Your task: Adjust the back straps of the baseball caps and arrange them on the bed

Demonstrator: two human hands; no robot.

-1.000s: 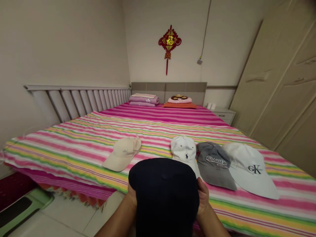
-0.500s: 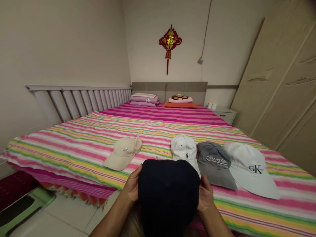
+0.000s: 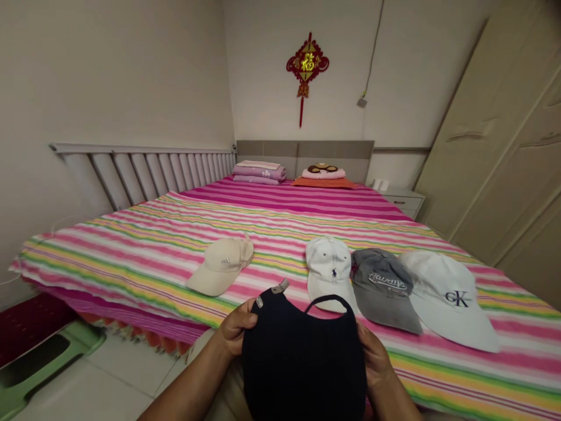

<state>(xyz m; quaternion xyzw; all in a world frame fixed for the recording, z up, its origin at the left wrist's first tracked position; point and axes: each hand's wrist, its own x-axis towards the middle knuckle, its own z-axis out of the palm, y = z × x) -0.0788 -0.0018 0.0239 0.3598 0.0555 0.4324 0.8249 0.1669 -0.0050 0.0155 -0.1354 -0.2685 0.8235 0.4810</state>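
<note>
A dark navy cap (image 3: 302, 356) is held low in front of me, its back strap and metal buckle turned up and away. My left hand (image 3: 234, 329) grips its left side with fingers curled on the fabric. My right hand (image 3: 374, 361) grips its right side. Beyond it, on the striped bed (image 3: 153, 234), lie a beige cap (image 3: 221, 267), a white cap with a small logo (image 3: 328, 268), a grey cap (image 3: 383, 286) and a white cap with black letters (image 3: 447, 298).
Folded pink bedding (image 3: 259, 172) and a pillow (image 3: 323, 175) sit by the headboard. A nightstand (image 3: 401, 199) stands at the right, beside a wardrobe (image 3: 504, 134). A green stool (image 3: 39, 362) is on the floor at left. A red knot ornament (image 3: 307, 64) hangs on the wall.
The dark cap has dropped lower and tipped, so its rear strap and buckle now show. Both hands shifted down with it. The caps on the bed have not moved.
</note>
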